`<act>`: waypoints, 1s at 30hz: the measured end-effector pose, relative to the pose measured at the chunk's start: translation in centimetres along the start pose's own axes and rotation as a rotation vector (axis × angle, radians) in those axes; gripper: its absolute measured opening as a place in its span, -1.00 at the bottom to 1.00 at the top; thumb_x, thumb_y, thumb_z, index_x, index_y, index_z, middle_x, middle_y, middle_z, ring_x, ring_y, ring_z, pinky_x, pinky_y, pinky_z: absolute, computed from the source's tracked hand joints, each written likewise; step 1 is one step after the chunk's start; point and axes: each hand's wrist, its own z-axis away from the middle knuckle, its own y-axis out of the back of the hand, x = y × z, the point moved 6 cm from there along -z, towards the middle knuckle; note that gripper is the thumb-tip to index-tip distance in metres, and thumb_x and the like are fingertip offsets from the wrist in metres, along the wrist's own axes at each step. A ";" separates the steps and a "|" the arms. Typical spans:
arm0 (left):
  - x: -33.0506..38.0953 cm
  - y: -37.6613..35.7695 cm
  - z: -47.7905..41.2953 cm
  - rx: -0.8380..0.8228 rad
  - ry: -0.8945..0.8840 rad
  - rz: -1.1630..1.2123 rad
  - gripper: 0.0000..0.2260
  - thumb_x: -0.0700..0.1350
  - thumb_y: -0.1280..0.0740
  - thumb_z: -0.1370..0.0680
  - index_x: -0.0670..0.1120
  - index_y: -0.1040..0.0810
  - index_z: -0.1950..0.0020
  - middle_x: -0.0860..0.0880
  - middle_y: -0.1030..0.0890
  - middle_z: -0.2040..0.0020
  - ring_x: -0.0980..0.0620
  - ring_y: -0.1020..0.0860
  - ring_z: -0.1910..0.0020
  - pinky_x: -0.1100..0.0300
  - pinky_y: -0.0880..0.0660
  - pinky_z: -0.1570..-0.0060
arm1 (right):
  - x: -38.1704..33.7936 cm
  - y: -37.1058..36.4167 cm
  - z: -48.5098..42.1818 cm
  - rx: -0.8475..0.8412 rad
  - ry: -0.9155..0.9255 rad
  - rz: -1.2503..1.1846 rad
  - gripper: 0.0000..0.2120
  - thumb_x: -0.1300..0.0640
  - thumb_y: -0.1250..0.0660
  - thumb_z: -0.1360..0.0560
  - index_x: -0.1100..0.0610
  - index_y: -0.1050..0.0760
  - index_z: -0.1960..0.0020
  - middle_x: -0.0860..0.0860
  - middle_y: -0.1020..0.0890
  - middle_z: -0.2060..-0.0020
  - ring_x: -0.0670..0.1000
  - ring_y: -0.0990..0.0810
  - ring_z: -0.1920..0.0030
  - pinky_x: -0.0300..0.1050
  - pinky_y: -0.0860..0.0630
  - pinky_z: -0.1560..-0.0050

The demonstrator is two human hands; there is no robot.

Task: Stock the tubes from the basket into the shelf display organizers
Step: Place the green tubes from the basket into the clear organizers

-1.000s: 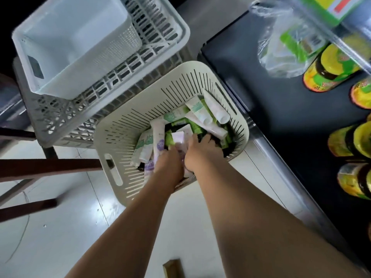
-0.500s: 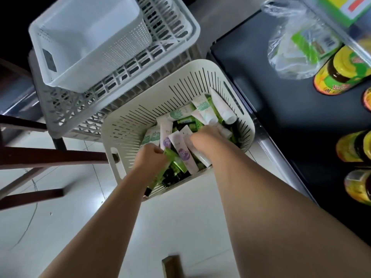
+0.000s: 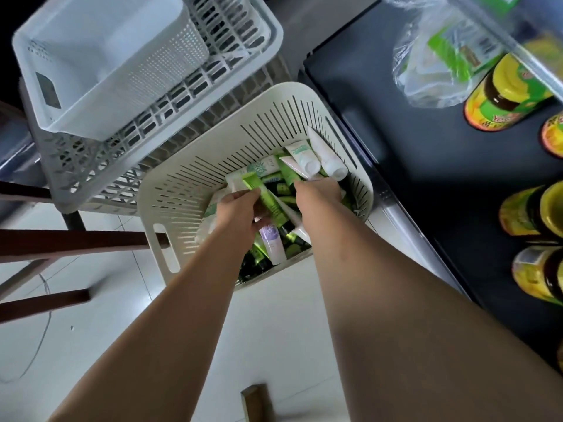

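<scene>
A cream slotted basket (image 3: 189, 190) stands on the floor, filled with several green, white and lilac tubes. My left hand (image 3: 236, 213) is inside it and grips a bright green tube (image 3: 263, 197) that sticks up toward the far side. My right hand (image 3: 316, 193) reaches into the pile just right of it, its fingers hidden among the tubes; a green tube (image 3: 288, 173) and a white tube tip show by its fingers, but whether it holds them is unclear. White tubes (image 3: 326, 153) lean on the far right wall. A lilac tube (image 3: 272, 243) lies below my left hand.
An empty white bin (image 3: 100, 53) sits in a grey crate (image 3: 231, 65) at the upper left. Dark wooden furniture legs (image 3: 76, 242) cross the left. On the right runs a black shelf (image 3: 426, 178) with yellow-green jars (image 3: 502, 95) and a plastic bag (image 3: 432, 56).
My left hand has lifted a green tube up out of the pile. My right hand has stayed in the tubes by the far right side. The camera has shifted slightly.
</scene>
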 end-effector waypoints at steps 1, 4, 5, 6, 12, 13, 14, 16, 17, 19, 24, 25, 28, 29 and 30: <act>-0.1 -0.5 0.0 -0.016 -0.002 -0.023 -0.80 -0.22 -0.47 -0.54 -0.22 -0.59 -0.13 -0.24 -0.71 0.04 -0.09 -0.68 0.23 -0.15 -0.69 0.14 | 0.0 0.0 -0.3 0.012 -0.018 -0.042 -0.77 0.10 -0.45 -0.51 0.11 -0.58 -0.14 0.00 -0.49 0.10 0.10 -0.65 0.09 -0.14 -0.56 0.23; 0.0 -1.4 -0.3 -0.018 -0.020 -0.071 -0.86 -0.29 -0.43 -0.49 -0.22 -0.65 -0.04 -0.25 -0.72 0.06 -0.15 -0.70 0.19 -0.19 -0.68 0.12 | 0.5 -0.3 -0.3 -0.049 -0.062 -0.138 -0.78 0.17 -0.52 -0.46 0.17 -0.56 -0.05 0.04 -0.53 0.19 0.07 -0.63 0.20 0.00 -0.67 0.05; 0.0 -1.5 -0.4 -0.005 -0.012 -0.064 -0.86 -0.29 -0.40 -0.49 -0.23 -0.66 -0.02 -0.26 -0.72 0.06 -0.19 -0.71 0.15 -0.22 -0.67 0.12 | 0.6 -0.6 -0.1 -0.111 -0.087 -0.146 -0.79 0.19 -0.50 -0.45 0.18 -0.55 -0.04 0.05 -0.53 0.24 0.05 -0.62 0.24 -0.01 -0.67 0.06; -0.1 -1.4 -0.3 0.011 -0.002 -0.041 -0.87 -0.28 -0.37 -0.50 -0.24 -0.66 -0.01 -0.26 -0.72 0.08 -0.22 -0.71 0.12 -0.25 -0.66 0.11 | 0.6 -1.0 0.4 -0.174 -0.111 -0.147 -0.74 0.20 -0.49 -0.41 0.17 -0.57 -0.08 0.08 -0.58 0.23 0.06 -0.63 0.26 -0.01 -0.67 0.13; -1.3 -0.4 -0.6 -0.121 0.052 0.176 -0.78 -0.20 -0.24 -0.63 -0.25 -0.56 -0.22 -0.25 -0.66 -0.01 -0.24 -0.64 0.03 -0.32 -0.60 -0.06 | 1.5 -2.7 -2.0 -0.277 -0.125 -0.060 -0.48 0.11 -0.41 0.01 0.13 -0.59 0.04 0.18 -0.66 -0.01 0.18 -0.73 0.16 0.19 -0.67 0.08; -1.5 -0.2 -0.5 -0.138 0.066 0.186 -0.78 -0.17 -0.24 -0.66 -0.22 -0.54 -0.25 -0.24 -0.67 -0.03 -0.24 -0.65 0.02 -0.25 -0.63 -0.03 | 1.2 -2.6 -1.3 -0.278 -0.123 -0.036 -0.56 0.14 -0.41 -0.05 0.16 -0.59 0.06 0.17 -0.69 0.05 0.16 -0.73 0.15 0.17 -0.67 0.03; -1.6 0.0 -0.4 -0.149 0.079 0.178 -0.79 -0.16 -0.25 -0.66 -0.21 -0.53 -0.25 -0.24 -0.68 -0.04 -0.23 -0.64 0.02 -0.16 -0.66 0.03 | 0.9 -2.3 -0.4 -0.272 -0.135 -0.002 -0.67 0.17 -0.42 -0.14 0.20 -0.58 0.10 0.16 -0.70 0.11 0.15 -0.73 0.14 0.16 -0.67 -0.01; -1.9 0.0 -0.2 -0.178 0.098 0.133 -0.77 -0.16 -0.33 -0.62 -0.22 -0.54 -0.24 -0.23 -0.64 -0.07 -0.21 -0.59 0.00 -0.03 -0.67 0.09 | 0.9 -2.4 0.2 -0.275 -0.144 0.068 -0.92 0.24 -0.38 -0.35 0.21 -0.53 0.16 0.13 -0.66 0.21 0.11 -0.72 0.10 0.12 -0.65 -0.10; -2.0 -0.2 0.0 -0.212 0.102 0.108 -0.72 -0.16 -0.38 -0.58 -0.25 -0.56 -0.25 -0.24 -0.62 -0.09 -0.20 -0.55 -0.02 -0.03 -0.65 0.03 | 1.1 -2.6 0.2 -0.276 -0.145 0.082 -0.97 0.26 -0.35 -0.41 0.21 -0.52 0.16 0.12 -0.65 0.21 0.11 -0.72 0.08 0.10 -0.65 -0.11; -2.0 -0.5 0.2 -0.291 0.081 0.044 -0.62 -0.23 -0.44 -0.49 -0.31 -0.57 -0.29 -0.26 -0.63 -0.13 -0.21 -0.57 -0.07 -0.05 -0.59 -0.17 | 1.2 -2.5 0.2 -0.263 -0.141 0.080 -0.93 0.26 -0.36 -0.43 0.21 -0.56 0.09 0.11 -0.67 0.16 0.09 -0.74 0.08 0.08 -0.67 -0.07; -1.7 -1.0 0.5 -0.376 -0.054 -0.180 -0.72 -0.49 -0.36 -0.48 -0.27 -0.59 -0.14 -0.24 -0.72 -0.02 -0.18 -0.71 -0.02 0.04 -0.64 -0.07 | 1.1 -1.5 0.1 -0.190 -0.100 0.080 -0.82 0.26 -0.48 -0.41 0.24 -0.57 0.02 0.19 -0.69 0.11 0.18 -0.73 0.15 0.16 -0.69 0.03; -1.8 -1.1 0.3 -0.353 -0.069 -0.200 -0.73 -0.49 -0.39 -0.46 -0.28 -0.60 -0.12 -0.27 -0.71 -0.03 -0.22 -0.71 -0.03 -0.02 -0.64 -0.11 | 0.9 -1.6 0.0 -0.181 -0.099 0.078 -0.79 0.24 -0.49 -0.41 0.23 -0.55 -0.01 0.18 -0.69 0.10 0.19 -0.73 0.12 0.17 -0.68 0.01; -2.3 -1.1 -0.1 -0.281 -0.079 -0.210 -0.77 -0.45 -0.43 -0.46 -0.24 -0.62 -0.07 -0.31 -0.69 -0.05 -0.25 -0.70 0.01 -0.08 -0.64 -0.11 | 0.7 -1.4 0.1 -0.165 -0.096 -0.054 -0.47 0.26 -0.51 -0.27 0.21 -0.50 -0.22 0.16 -0.71 0.09 0.14 -0.73 0.13 0.13 -0.69 0.03; -2.4 -0.9 0.0 -0.267 -0.071 -0.188 -0.79 -0.44 -0.41 -0.47 -0.23 -0.62 -0.05 -0.30 -0.69 -0.03 -0.21 -0.69 0.07 -0.02 -0.66 -0.06 | 0.9 -1.4 -0.3 -0.180 -0.080 -0.115 -0.38 0.26 -0.49 -0.25 0.20 -0.46 -0.29 0.17 -0.72 0.09 0.13 -0.73 0.16 0.10 -0.69 0.06; -2.4 -0.7 0.0 -0.265 -0.056 -0.143 -0.81 -0.43 -0.39 -0.50 -0.23 -0.60 -0.05 -0.27 -0.67 0.01 -0.15 -0.67 0.13 0.05 -0.66 0.00 | 0.9 -1.3 -0.1 -0.203 -0.062 -0.172 -0.40 0.26 -0.46 -0.29 0.19 -0.43 -0.31 0.18 -0.73 0.09 0.12 -0.74 0.18 0.06 -0.69 0.07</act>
